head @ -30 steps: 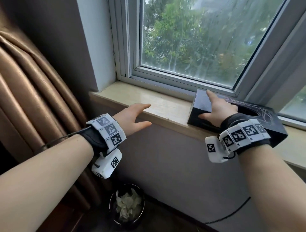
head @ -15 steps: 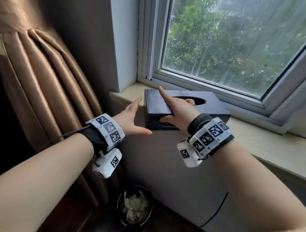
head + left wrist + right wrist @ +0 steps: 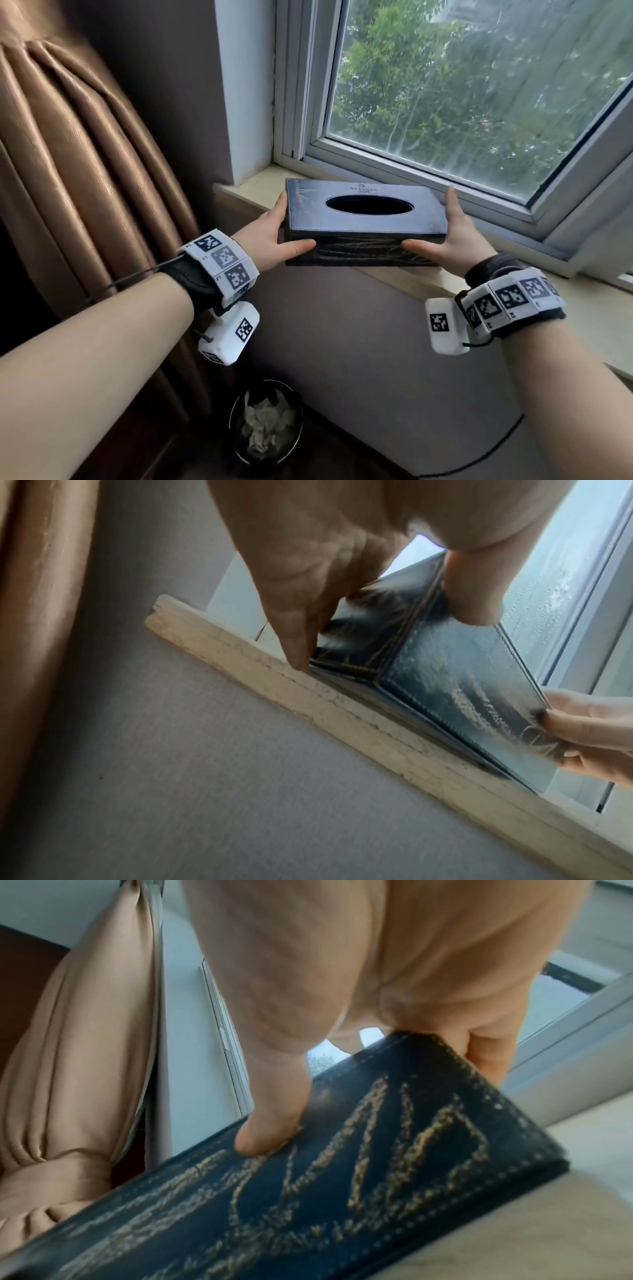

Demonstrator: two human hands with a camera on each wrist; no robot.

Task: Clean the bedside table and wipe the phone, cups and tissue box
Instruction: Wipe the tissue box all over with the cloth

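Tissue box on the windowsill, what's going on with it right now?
A person holds the dark tissue box at both ends: the left hand grips its left end, the right hand its right end, thumbs on the front face. The box sits at the windowsill near the brown curtain; its oval opening faces up and shows no tissue. A bin with crumpled paper stands on the floor below.

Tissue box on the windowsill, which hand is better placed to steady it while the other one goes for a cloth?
Probably the left hand: its thumb presses the tissue box front while its fingers cover the end by the wall. The right hand grips the other end likewise, on the open windowsill side, so it withdraws more freely.
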